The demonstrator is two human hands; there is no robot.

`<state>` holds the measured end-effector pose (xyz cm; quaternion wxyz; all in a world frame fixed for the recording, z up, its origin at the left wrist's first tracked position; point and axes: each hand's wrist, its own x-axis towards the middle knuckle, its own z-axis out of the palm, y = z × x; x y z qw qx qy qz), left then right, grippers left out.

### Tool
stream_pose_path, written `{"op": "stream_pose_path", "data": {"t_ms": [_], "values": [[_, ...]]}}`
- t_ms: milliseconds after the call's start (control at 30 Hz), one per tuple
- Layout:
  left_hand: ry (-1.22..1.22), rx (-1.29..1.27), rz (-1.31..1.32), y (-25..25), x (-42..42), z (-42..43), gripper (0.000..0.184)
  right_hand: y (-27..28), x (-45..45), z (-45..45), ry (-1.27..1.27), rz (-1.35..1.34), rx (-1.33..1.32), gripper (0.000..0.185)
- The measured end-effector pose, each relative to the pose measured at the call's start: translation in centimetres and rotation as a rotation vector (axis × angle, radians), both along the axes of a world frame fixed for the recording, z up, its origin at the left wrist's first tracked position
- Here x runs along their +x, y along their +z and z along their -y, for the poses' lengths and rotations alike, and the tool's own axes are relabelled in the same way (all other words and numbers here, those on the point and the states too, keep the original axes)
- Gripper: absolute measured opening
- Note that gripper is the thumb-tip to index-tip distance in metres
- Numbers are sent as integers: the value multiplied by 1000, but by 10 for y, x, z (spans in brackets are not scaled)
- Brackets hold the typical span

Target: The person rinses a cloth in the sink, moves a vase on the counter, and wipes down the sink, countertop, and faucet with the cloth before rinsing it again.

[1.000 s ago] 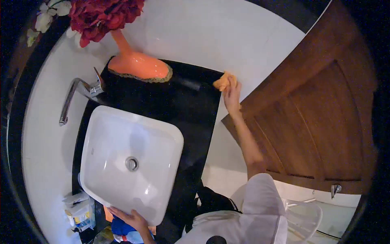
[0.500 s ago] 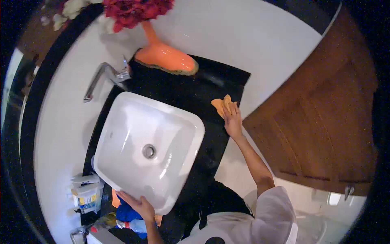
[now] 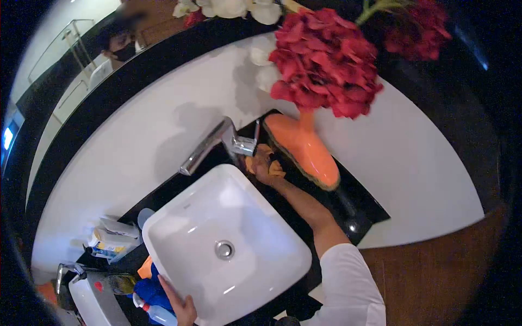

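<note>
My right hand [image 3: 263, 166] presses an orange cloth [image 3: 276, 168] on the black counter [image 3: 348, 209], just behind the white basin [image 3: 272, 239] and beside the base of the chrome faucet [image 3: 212, 144]. The fingers are bunched over the cloth, which shows on both sides of them. An orange vase [image 3: 307, 149] with red flowers [image 3: 326, 62] stands next to that hand. At the basin's near left edge rests my left hand [image 3: 182, 307], fingers apart and holding nothing. Beside it lie a blue cloth [image 3: 149, 290] and a spray bottle [image 3: 157, 312].
White packages [image 3: 114, 239] stand against the wall at the left, near a second faucet [image 3: 68, 271]. A mirror [image 3: 65, 81] at the upper left reflects a masked person. A brown wooden surface [image 3: 429, 277] is at the lower right.
My right hand has moved with the orange cloth from the counter's far right end to behind the basin by the faucet. The view has turned toward the wall and mirror. My left hand stays at the basin.
</note>
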<state>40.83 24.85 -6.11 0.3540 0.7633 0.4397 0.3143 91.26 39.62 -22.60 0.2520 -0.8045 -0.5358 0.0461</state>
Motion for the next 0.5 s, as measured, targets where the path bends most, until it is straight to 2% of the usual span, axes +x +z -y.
{"op": "stream_pose_path", "data": {"t_ms": [67, 133, 200, 233, 300, 333, 367, 433, 500], "values": [[4, -18, -4, 5, 4, 2, 90, 2, 0, -33, -91, 224, 384, 39], [28, -2, -71, 11, 4, 3, 77, -19, 23, -63, -139, 924, -59, 40], [33, -25, -108, 11, 4, 3, 77, -51, 46, -70, -147, 1273, -311, 41], [26, -22, -84, 10, 5, 1, 78, -63, 60, -72, -80, 872, -527, 42], [74, -93, -4, 15, 17, 1, 86, -57, 43, -22, -124, 1099, -717, 40], [76, -111, -8, 10, 13, 1, 86, -47, 30, 23, -95, 1259, -571, 38], [83, -57, -60, 3, 5, -2, 85, -15, 8, 73, -81, 1410, -413, 35], [74, 20, -71, 2, 2, -3, 83, 72, -17, 116, 51, 1068, -192, 34], [96, -16, -70, 6, 4, -1, 83, 129, -31, 125, -165, 202, -232, 42]]}}
